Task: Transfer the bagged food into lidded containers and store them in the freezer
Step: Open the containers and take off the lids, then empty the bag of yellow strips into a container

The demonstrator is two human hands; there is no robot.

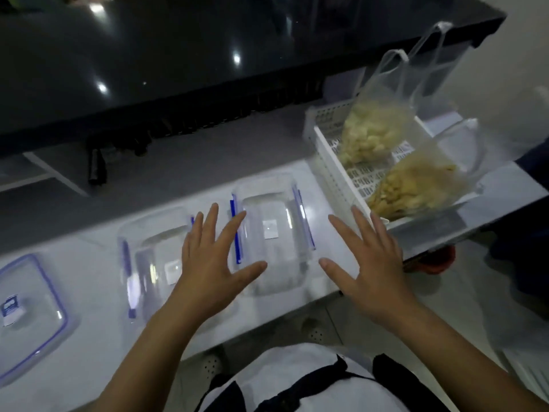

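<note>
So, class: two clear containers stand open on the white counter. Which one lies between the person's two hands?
The right-hand container, next to the white basket. It sits between the left hand and right hand; the other container lies left of both.

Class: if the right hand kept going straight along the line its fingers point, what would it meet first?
Probably the white basket holding the food bags; the right hand points up-left toward its near wall, though height above the counter is unclear.

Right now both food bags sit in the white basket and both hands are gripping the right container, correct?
Not quite. The head view shows the bags in the basket, but the left hand and right hand are open, fingers spread, gripping nothing near the container.
</note>
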